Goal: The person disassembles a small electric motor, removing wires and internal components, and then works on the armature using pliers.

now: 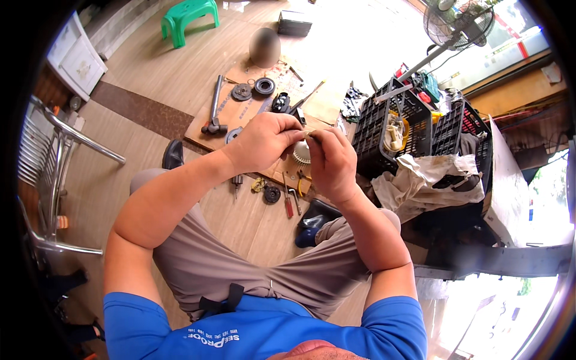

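My left hand (264,144) and my right hand (333,162) meet above a wooden board (201,123), fingertips pinched around a small, thin, pale piece too tiny to name. A toothed silvery part (302,157) lies beneath them, partly hidden. On the board are a large hammer (215,125), dark round parts (264,86), a black housing (281,102) and several tools. A red-handled screwdriver (288,204), a small black disc (272,194) and a yellowish part (258,185) lie below my hands.
Black crates (438,141) with parts and a pale cloth (408,186) stand at right, a standing fan (456,24) behind. A metal chair (72,135) is at left, a green stool (180,21) and a dark box (294,23) at the back.
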Motion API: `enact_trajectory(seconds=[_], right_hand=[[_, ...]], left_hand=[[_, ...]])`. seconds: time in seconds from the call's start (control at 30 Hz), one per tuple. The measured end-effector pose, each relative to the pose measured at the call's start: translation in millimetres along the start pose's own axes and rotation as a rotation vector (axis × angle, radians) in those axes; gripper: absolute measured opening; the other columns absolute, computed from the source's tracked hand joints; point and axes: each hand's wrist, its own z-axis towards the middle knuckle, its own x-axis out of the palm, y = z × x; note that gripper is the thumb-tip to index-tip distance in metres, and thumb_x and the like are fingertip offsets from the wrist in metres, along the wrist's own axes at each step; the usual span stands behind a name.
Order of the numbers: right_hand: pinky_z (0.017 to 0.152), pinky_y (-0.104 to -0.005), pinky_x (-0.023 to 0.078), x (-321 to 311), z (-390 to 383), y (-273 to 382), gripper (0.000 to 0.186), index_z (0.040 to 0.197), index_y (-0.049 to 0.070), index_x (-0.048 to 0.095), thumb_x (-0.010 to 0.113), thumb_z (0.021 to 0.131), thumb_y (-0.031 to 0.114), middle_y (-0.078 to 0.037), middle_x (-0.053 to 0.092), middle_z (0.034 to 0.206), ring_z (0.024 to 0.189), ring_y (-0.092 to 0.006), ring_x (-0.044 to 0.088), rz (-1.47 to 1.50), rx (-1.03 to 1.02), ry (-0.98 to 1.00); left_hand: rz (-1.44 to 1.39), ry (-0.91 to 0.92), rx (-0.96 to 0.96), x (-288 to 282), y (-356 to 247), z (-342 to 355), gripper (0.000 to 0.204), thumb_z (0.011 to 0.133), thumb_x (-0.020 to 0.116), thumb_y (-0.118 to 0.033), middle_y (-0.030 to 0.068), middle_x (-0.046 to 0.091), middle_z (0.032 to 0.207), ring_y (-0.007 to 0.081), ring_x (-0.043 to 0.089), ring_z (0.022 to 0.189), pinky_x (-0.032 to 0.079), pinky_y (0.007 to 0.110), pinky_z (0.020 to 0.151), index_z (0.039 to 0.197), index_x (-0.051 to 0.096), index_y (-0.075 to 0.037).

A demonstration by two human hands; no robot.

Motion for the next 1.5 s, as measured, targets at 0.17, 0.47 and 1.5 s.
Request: enact_trajectory(seconds=[0.17, 0.47, 1.5], right_hand=[[0.059, -0.0385, 0.047, 1.3, -2.4, 1.9, 0.005, 0.087, 0.001, 0.061, 0.065, 0.087, 0.004, -0.014, 0.059, 0.075, 0.068, -0.0332, 0.059, 0.141, 0.207, 0.042], [0.057, -0.0292, 0.044, 0.4, -6.1, -5.9, 0.015, 0.091, -0.002, 0.065, 0.064, 0.094, 0.012, -0.003, 0.057, 0.066, 0.061, -0.0100, 0.051, 0.534, 0.670, 0.215], [0.057, -0.0227, 0.040, -2.1, -6.8, -9.6, 0.015, 0.096, -0.002, 0.066, 0.059, 0.098, 0.011, 0.003, 0.053, 0.072, 0.066, -0.0040, 0.045, 0.718, 0.641, 0.295]], left_hand=[[0.299, -0.115, 0.206, 3.8, 0.2, -2.3, 0.014, 0.091, 0.060, -0.010, 0.0174, 0.065, 0.073, 0.0293, 0.063, 0.064, 0.049, 0.035, 0.060, 0.089, 0.066, 0.003], [0.787, -0.132, 0.679, -2.1, 7.1, -6.3, 0.002, 0.079, 0.057, -0.002, 0.0166, 0.063, 0.078, 0.0351, 0.064, 0.077, 0.052, 0.042, 0.067, 0.080, 0.055, -0.001], [0.598, -0.087, 0.615, -13.2, 6.3, 3.4, 0.009, 0.083, 0.068, -0.006, 0.0162, 0.060, 0.071, 0.0329, 0.060, 0.067, 0.047, 0.039, 0.060, 0.084, 0.062, 0.001]])
